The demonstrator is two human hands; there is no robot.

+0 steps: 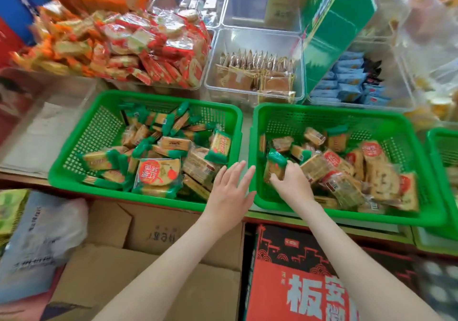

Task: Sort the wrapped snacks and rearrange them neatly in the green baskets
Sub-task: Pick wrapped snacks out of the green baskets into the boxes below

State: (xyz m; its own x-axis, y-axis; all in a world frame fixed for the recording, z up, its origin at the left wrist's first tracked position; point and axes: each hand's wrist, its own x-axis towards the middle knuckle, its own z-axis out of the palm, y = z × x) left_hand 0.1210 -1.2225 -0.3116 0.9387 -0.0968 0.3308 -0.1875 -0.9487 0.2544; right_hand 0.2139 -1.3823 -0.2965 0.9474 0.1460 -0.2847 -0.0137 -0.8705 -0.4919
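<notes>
Green-ended clear-wrapped cracker packet is held in the grip of the right hand, fingers curled round its lower end, inside the right green plastic basket that surrounds the grip. Held at one end only, the slick film could slip, I judge, and fall among the red-labelled packets just right of the grip. Left of it the left hand hovers flat, fingers spread, holding nothing, across the way to the left green plastic basket; a bump there could drop the packet between the baskets.
</notes>
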